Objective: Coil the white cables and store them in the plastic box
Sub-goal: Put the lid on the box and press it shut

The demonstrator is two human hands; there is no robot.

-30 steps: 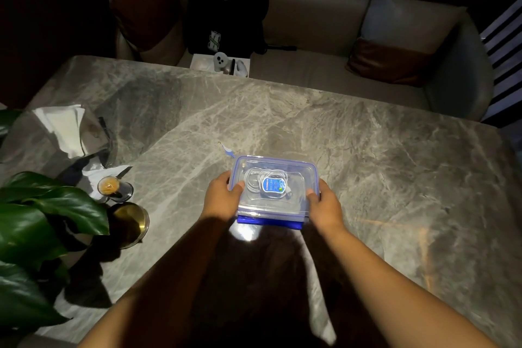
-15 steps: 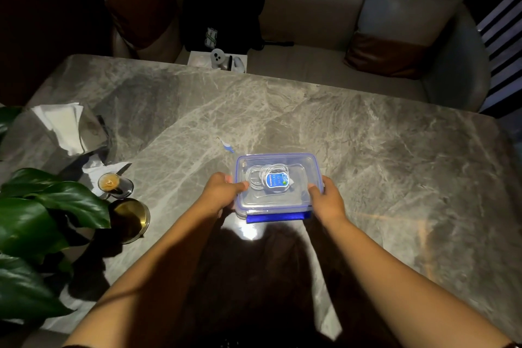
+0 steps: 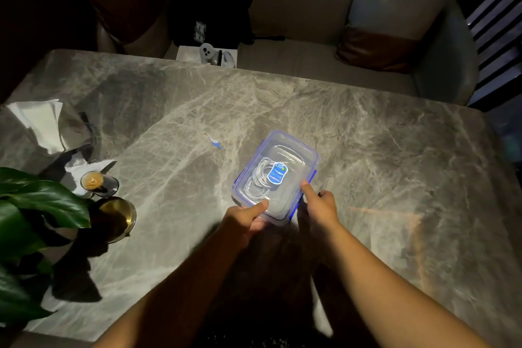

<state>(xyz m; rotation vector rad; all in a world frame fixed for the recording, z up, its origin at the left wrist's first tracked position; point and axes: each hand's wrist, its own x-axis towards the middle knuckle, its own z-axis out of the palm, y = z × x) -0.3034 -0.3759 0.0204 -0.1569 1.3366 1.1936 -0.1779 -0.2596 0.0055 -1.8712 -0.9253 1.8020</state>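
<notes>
Clear plastic box [image 3: 275,175], lid on over the coiled white cables [image 3: 258,182], has swung from square to slanted near the table's [image 3: 395,167] middle, both hands, left [image 3: 244,219] and right [image 3: 319,206], clamped on its near end, suggesting storing is nearly finished.

The coiled white cables [image 3: 259,181] show only dimly through the clear, blue-rimmed plastic box lid [image 3: 293,150], and a blue oval label [image 3: 276,174] covers part of the coil; its print is too small to read. The left hand [image 3: 242,219] is smeared by motion, and its fingers are hidden under the box's near corner. The right hand [image 3: 320,207] hides its fingers beside the box. The green leafy plant [image 3: 31,223] runs off the left edge. The small blue scrap [image 3: 216,143] on the grey marble table [image 3: 381,178] is too small to identify.
</notes>
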